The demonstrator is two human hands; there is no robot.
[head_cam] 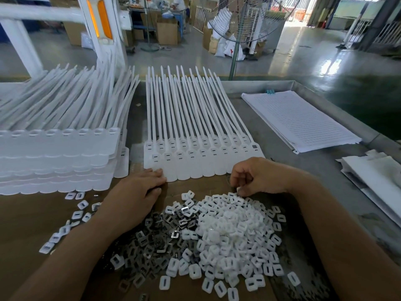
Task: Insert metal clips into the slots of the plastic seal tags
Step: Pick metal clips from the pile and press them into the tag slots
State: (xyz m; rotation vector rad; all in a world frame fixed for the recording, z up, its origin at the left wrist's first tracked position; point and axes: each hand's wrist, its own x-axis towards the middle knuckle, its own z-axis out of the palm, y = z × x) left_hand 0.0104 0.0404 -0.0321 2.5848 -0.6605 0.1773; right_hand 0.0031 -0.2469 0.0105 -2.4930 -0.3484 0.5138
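The right grip (pixel 260 177) pinches a white cap (pixel 238 189); the left grip (pixel 134 196) rests flat, released, touching the tags (pixel 204 161). The clips (pixel 156 235) look light, stiff and slippery: pinch their edges.

Lined paper stack (pixel 301 120) at right, standing fan (pixel 236 40) behind, cardboard boxes (pixel 167 32) beyond.

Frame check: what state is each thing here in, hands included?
Tag row: flat, overlapping.
Tag stack: layered, at left.
Left hand: open, fingers touching the row's near edge.
Right hand: pinching a small white piece.
Metal clips: loose heap.
White pieces: loose heap.
Paper sheets: stacked flat.
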